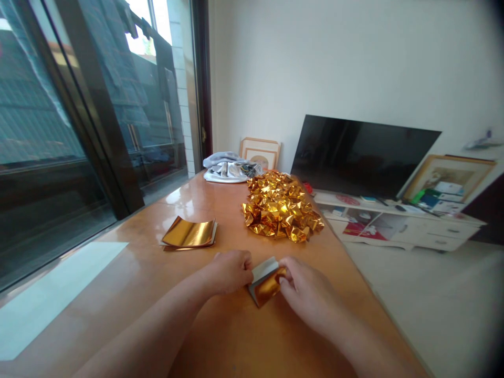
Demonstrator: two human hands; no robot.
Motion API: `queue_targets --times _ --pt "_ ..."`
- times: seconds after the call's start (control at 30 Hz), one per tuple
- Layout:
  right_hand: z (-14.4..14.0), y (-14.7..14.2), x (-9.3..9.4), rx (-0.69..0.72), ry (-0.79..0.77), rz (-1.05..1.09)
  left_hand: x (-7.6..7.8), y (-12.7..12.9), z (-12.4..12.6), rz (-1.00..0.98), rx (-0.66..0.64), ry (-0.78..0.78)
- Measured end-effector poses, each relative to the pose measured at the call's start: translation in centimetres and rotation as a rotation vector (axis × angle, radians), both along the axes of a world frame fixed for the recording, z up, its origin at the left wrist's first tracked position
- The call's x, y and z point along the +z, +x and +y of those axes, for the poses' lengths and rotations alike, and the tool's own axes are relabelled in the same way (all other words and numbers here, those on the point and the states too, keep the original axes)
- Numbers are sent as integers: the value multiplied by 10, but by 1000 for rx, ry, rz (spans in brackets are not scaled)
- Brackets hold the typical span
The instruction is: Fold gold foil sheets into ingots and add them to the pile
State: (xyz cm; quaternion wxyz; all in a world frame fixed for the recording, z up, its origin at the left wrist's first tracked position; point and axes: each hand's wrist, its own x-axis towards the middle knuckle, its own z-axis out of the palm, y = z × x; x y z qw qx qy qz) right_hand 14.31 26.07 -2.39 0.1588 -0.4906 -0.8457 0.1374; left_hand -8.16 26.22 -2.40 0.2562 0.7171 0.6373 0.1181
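Observation:
Between my two hands is a sheet of gold foil paper (269, 286), partly folded over, its pale back showing along the upper side. My left hand (232, 271) has its fingers curled at the left edge of the sheet. On the opposite edge, my right hand (301, 283) pinches the paper between thumb and fingers. A stack of flat gold foil sheets (189, 232) lies on the table beyond my left hand. Farther ahead, a large heap of folded gold paper pieces (281, 207) spreads over the table.
The glossy wooden table (236, 346) runs away from me, with a pale sheet (59, 294) along its left side. Folded cloth (230, 167) sits at the far end. A television (362, 155) stands on a white cabinet (425, 223) to the right; glass doors (90, 105) are left.

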Motion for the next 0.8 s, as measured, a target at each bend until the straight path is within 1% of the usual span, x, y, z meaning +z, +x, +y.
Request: queue_targets --times 0.1,0.2,0.43,0.57,0.7,0.8 --pt "5 2 -5 -31 -28 16 2 2 -2 26 -11 15" --pt "6 3 -9 -25 -27 43 1 3 -3 34 -23 27" --pt "7 2 -9 46 -8 54 -3 3 -1 34 -25 43" --pt "8 2 -11 47 -26 42 3 6 -4 23 -3 29" --pt "8 2 -13 59 -27 66 9 9 -8 35 -9 3" --pt "8 1 -15 37 -38 94 10 11 -9 66 -17 18"
